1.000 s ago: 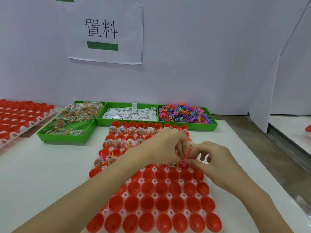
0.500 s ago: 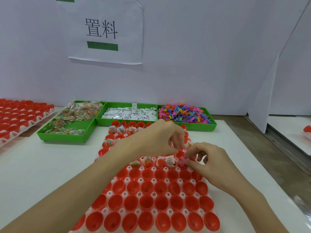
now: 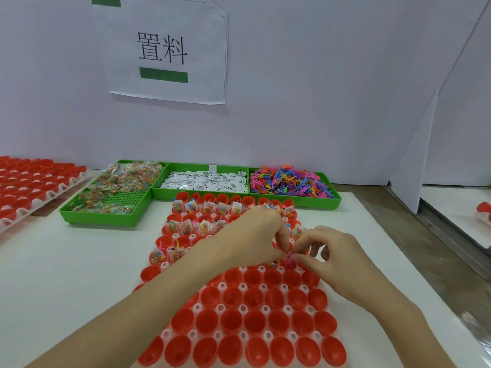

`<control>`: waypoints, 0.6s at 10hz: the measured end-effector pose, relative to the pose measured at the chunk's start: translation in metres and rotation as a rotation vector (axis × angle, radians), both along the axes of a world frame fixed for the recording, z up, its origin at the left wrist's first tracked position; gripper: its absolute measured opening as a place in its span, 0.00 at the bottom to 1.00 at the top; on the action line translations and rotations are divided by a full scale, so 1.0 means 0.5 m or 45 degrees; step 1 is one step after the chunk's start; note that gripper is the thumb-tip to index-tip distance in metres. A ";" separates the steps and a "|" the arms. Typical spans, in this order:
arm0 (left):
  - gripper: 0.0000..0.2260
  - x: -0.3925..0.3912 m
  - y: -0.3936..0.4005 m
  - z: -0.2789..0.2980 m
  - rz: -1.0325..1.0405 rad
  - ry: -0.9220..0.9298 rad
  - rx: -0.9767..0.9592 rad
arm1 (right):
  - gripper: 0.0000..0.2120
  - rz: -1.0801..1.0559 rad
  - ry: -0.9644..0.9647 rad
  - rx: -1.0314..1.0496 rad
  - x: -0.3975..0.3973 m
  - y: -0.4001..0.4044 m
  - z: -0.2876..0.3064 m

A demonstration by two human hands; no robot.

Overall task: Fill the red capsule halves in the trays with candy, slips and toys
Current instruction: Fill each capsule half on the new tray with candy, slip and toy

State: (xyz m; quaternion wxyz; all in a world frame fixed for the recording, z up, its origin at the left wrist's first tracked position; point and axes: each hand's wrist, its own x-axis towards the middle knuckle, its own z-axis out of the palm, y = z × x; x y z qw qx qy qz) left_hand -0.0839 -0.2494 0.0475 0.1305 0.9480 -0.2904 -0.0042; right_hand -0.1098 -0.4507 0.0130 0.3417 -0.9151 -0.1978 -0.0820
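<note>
A white tray (image 3: 288,310) of red capsule halves (image 3: 255,319) lies in front of me. Its far rows hold candy packets, slips and small toys; the near rows are bare red cups. My left hand (image 3: 252,236) and my right hand (image 3: 334,257) meet over the tray's middle right, fingertips pinched together on a small pink toy (image 3: 288,260) just above a cup. Behind the tray stand three green bins: candy packets (image 3: 117,187), white slips (image 3: 204,180) and coloured toys (image 3: 289,181).
A second tray of red capsule halves (image 3: 29,187) lies at the far left. A white wall with a paper sign (image 3: 164,49) closes the back. A white partition (image 3: 414,166) and the table's right edge (image 3: 403,258) lie to the right.
Both hands stay together over the tray's middle right, shifting only slightly. The view drifted a little between frames. A pink toy now shows between the fingertips.
</note>
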 end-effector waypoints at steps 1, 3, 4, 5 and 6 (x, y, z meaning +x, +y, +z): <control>0.06 0.003 -0.006 -0.012 -0.023 0.002 -0.118 | 0.07 0.047 -0.017 -0.037 -0.001 0.001 0.000; 0.04 -0.002 -0.006 -0.008 -0.077 -0.003 -0.206 | 0.08 0.051 -0.013 0.004 0.002 -0.015 0.007; 0.04 -0.001 -0.002 -0.007 -0.092 0.036 -0.210 | 0.08 0.038 -0.022 0.058 0.004 -0.021 0.011; 0.04 -0.005 -0.001 -0.002 -0.119 0.033 -0.230 | 0.07 0.066 0.013 0.045 0.003 -0.020 0.008; 0.04 -0.003 0.001 0.000 -0.116 0.052 -0.241 | 0.08 0.098 0.025 0.004 0.003 -0.019 0.004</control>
